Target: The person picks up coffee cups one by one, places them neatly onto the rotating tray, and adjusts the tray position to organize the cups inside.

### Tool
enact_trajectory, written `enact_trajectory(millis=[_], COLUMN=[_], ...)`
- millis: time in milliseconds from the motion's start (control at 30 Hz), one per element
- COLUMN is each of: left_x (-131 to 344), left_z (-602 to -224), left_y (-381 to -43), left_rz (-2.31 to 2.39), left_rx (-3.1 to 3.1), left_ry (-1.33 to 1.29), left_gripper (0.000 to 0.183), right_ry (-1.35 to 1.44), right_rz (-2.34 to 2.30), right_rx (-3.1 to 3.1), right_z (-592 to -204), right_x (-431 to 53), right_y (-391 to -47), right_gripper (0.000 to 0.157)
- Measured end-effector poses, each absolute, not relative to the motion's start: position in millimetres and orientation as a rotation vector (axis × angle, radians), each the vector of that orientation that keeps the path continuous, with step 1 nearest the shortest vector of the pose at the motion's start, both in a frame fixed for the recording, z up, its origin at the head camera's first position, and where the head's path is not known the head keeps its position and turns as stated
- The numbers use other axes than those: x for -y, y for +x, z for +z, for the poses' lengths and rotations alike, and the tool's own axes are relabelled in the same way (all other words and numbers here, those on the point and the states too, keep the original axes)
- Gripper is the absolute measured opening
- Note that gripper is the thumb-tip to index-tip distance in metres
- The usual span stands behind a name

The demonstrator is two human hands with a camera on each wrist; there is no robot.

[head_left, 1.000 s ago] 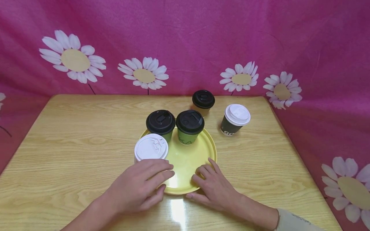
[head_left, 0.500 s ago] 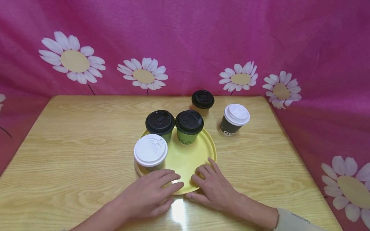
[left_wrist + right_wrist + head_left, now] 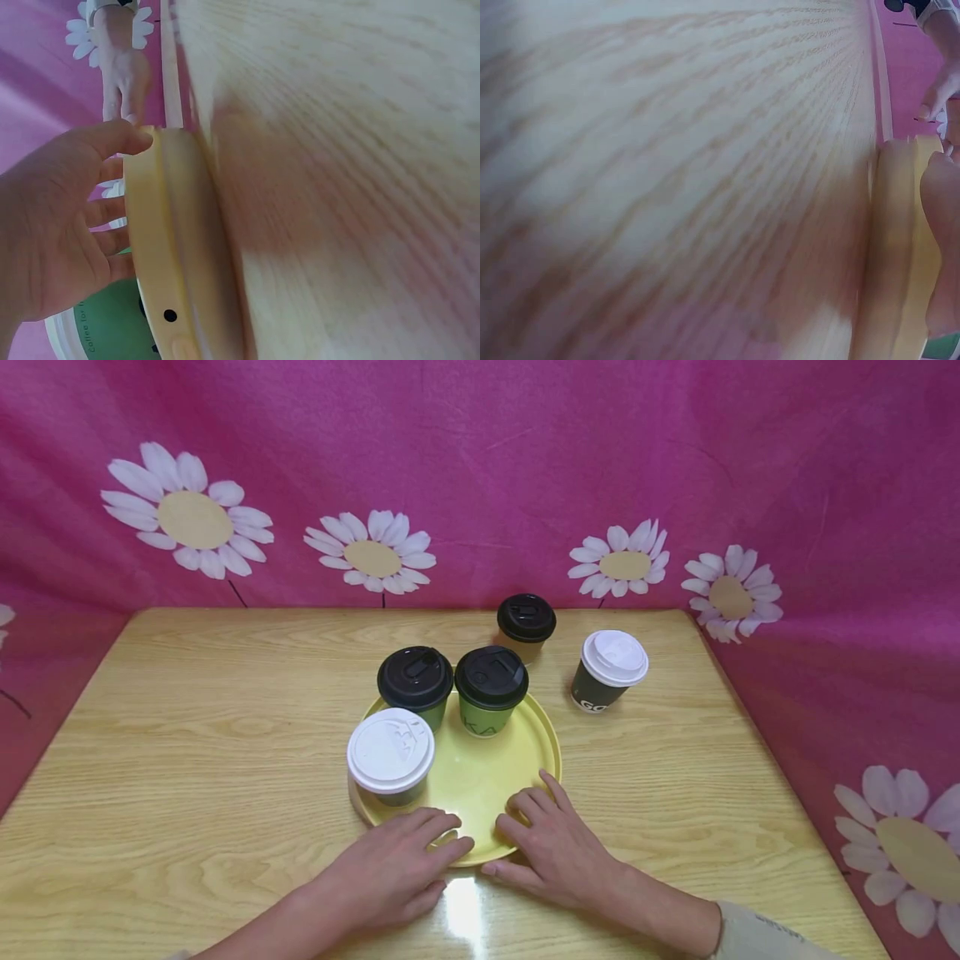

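Observation:
A round yellow tray [image 3: 491, 777] lies on the table and bears three lidded coffee cups. Two green cups with black lids, the left one [image 3: 417, 679] and the right one [image 3: 492, 681], stand side by side at its back. A cup with a white lid [image 3: 392, 750] stands at its left. My left hand [image 3: 397, 864] holds the tray's front-left rim, thumb outside, fingers reaching over inside; in the left wrist view the thumb [image 3: 124, 137] meets the rim. My right hand [image 3: 555, 843] grips the front-right rim, fingers bent over it, thumb outside.
Behind the tray, off it, stands a brown cup with a black lid [image 3: 527, 620]. A dark cup with a white lid [image 3: 611, 664] stands to the right on the wooden table [image 3: 225, 760]. A pink cloth [image 3: 480, 468] with daisies hangs at the back and right side.
My left hand has come away from beside the white-lidded cup, moving toward me and slightly right onto the tray's rim. My right hand and the cups stay where they were.

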State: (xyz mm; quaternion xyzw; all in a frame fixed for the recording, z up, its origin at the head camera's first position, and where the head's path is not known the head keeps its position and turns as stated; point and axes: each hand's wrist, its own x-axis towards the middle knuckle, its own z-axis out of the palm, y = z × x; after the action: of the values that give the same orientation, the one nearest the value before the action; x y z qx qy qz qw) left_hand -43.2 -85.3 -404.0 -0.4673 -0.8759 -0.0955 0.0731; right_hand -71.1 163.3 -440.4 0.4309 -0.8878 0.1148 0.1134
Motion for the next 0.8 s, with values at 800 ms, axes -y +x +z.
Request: enact_trajectory(millis=[800], left_x=[80.1], left_z=[-422.9], left_y=[-42.7], left_rz=[-0.183], left_rx=[2.579], left_ry=[-1.353], left_gripper=[0.028], right_ry=[1.256], right_rz=[0.327], right_rx=[2.612], right_z=[-440.3], right_x=[-162.4], right_y=[-70.2], right_gripper=[0.042])
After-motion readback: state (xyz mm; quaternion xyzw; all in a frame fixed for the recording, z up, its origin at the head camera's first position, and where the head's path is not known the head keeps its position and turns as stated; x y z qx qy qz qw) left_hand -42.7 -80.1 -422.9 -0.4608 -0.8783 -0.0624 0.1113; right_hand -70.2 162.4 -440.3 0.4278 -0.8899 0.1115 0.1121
